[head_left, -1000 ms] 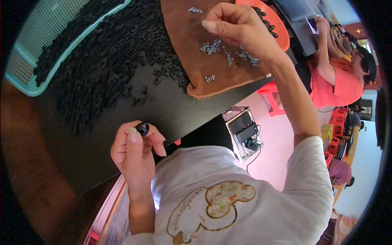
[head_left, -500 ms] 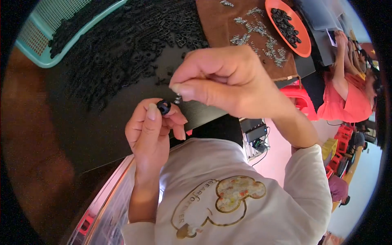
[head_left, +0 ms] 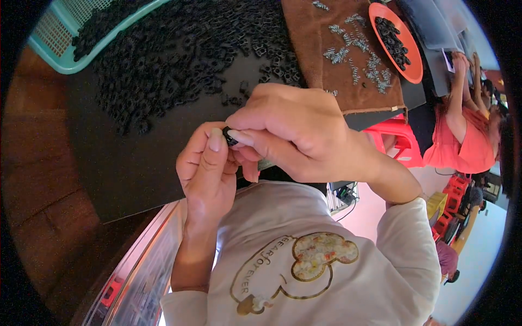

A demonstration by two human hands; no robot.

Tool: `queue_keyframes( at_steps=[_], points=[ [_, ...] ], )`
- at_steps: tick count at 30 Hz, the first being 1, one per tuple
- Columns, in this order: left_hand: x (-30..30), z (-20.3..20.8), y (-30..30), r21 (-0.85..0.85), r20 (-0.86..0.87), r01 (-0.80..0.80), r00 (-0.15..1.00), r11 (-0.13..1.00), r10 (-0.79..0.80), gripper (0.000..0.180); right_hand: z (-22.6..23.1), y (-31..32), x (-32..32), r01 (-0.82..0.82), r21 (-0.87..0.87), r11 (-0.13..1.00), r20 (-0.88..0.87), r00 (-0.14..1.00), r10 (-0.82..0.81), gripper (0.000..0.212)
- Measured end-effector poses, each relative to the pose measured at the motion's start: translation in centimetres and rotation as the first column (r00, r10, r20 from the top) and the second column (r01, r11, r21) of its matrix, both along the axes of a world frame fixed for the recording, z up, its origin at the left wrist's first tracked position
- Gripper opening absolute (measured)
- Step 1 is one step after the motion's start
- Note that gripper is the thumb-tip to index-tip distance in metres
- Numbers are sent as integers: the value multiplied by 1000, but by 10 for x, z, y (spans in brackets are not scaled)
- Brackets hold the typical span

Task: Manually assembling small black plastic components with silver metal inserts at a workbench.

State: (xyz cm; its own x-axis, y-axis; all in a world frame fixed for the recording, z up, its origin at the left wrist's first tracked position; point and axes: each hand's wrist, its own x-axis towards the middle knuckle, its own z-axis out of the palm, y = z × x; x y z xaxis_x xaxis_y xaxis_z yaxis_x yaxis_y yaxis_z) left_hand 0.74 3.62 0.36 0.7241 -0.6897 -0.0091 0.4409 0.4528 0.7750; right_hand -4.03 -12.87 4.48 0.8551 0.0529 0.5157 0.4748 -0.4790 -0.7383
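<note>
Black part (head_left: 229, 137): being pinched at the fingertips of the left hand, looking small and rounded, sitting right where both hands are meeting, being mostly covered by fingers.
Left hand (head_left: 206, 168): gripping the black part between thumb and forefinger, curling the remaining fingers loosely toward the right hand.
Right hand (head_left: 302, 133): bending thumb and forefinger in against the black part, touching it with the thumb's tip, folding the other fingers behind; hiding the space between its own fingertips, so cannot tell about a grip on anything further there.
Black pieces (head_left: 174, 65): spreading in a broad heap ahead of the left hand and off to its left, with a few loose ones lying just ahead of the meeting fingertips.
Dark table (head_left: 141, 168): stretching out to the left of the left hand, bearing the heap.
Turquoise basket (head_left: 64, 66): standing well ahead and left of the left hand, holding more black pieces.
Brown cloth (head_left: 312, 60): lying ahead of the right hand.
Metal springs (head_left: 372, 70): scattering over the cloth, ahead and to the right of the right hand's knuckles.
Orange plate (head_left: 414, 60): resting beyond the springs from the right hand, carrying black ring-like parts.
Red stool (head_left: 399, 130): showing just past the right wrist.
Coral shirt (head_left: 462, 136): being worn by a co-worker, well to the right of the right hand.
</note>
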Motion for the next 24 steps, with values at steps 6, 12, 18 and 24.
queue_keyframes(
  at_steps=[6, 12, 18, 24],
  points=[
    [-1, 5, -3, 13, -83, -53, 995, 998, 54, 29, 3, -1, -5, 55, -68, 996, 22, 998, -54, 22],
    [-2, 1, -1, -10, -44, 17, 999, 1000, -18, 27, -9, 2, -8, 28, -105, 994, 69, 997, -21, 34],
    [-8, 5, -1, 68, 61, -30, 998, 997, 26, 24, -7, -6, -12, -5, -174, 985, 85, 996, 20, 30],
    [-3, 3, 2, 90, 92, 50, 994, 995, -58, 24, 2, -35, -7, 42, -125, 991, -77, 996, -52, 15]
  ],
)
